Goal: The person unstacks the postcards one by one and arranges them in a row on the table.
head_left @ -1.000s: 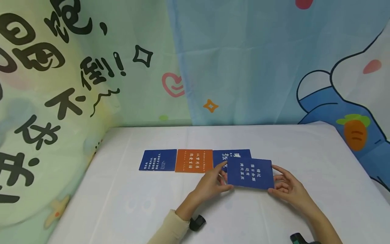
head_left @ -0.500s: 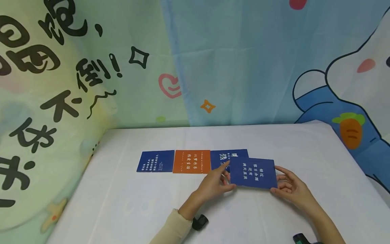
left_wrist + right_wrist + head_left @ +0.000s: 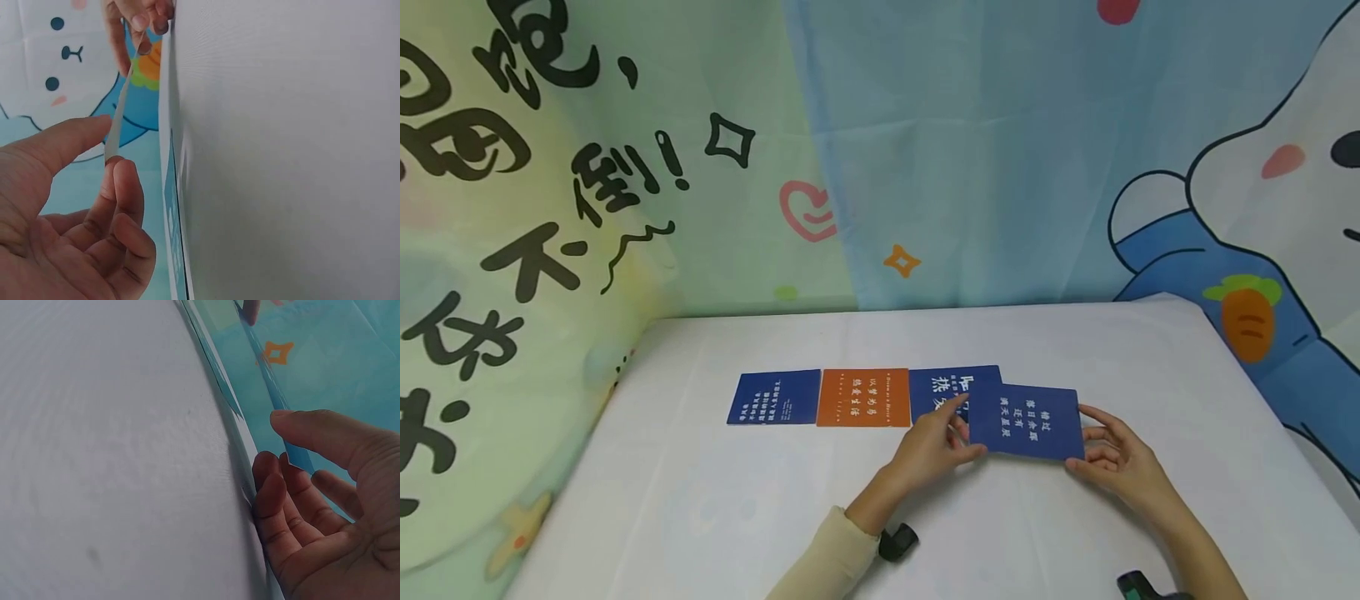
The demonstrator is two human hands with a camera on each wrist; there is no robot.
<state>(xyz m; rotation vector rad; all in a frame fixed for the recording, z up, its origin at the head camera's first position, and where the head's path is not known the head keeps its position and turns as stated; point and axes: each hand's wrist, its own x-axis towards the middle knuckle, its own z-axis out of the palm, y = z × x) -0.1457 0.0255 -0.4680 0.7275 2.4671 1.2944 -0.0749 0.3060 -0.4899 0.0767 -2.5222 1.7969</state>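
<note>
In the head view a blue card (image 3: 1026,421) with white lettering is held by both hands, slightly tilted above the white table. My left hand (image 3: 928,450) pinches its left edge between thumb and fingers. My right hand (image 3: 1120,458) pinches the opposite edge. The left wrist view shows the held card (image 3: 122,109) nearly edge-on, its far end reaching the right hand. Behind it, a flat row consists of a blue card (image 3: 775,397), an orange card (image 3: 862,397) and another blue card (image 3: 928,392), the last partly hidden by the held card and left fingers.
The white-covered table (image 3: 700,500) ends at a printed fabric backdrop (image 3: 985,167) along its back. A black wrist device (image 3: 897,542) sits at the left cuff, and another dark device (image 3: 1142,586) is by the right forearm.
The head view has turned slightly right. Both hands have carried the held card a little rightward relative to the row, so it overlaps the rightmost lying card less.
</note>
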